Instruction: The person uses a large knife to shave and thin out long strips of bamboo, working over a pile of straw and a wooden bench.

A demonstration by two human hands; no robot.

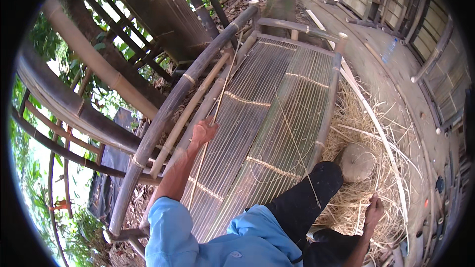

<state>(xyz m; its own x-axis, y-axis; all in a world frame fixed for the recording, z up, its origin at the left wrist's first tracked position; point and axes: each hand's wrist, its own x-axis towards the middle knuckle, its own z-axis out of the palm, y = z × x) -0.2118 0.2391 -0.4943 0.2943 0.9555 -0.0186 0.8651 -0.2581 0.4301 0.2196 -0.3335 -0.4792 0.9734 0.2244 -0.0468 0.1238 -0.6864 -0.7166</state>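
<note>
The long thin strip (225,83) ran lengthwise over the left part of the slatted bench (262,128), and the fingers of my left hand (204,131) were closed around it. I judged that the step in hand was the handling of this one strip. The next move seemed to call for a gentle but sure hold, so that the strip would not bend sharply. My right hand (374,212) was well apart, low on the other side; its fingers were curled, but I could not tell what they held. A second loose strip (293,133) lay over the bench and reached my black trouser leg (316,185). Beside my knee stood a round block (357,162) among pale shavings (346,205). Farther away, a clear bottle (390,50) was on the ground.
</note>
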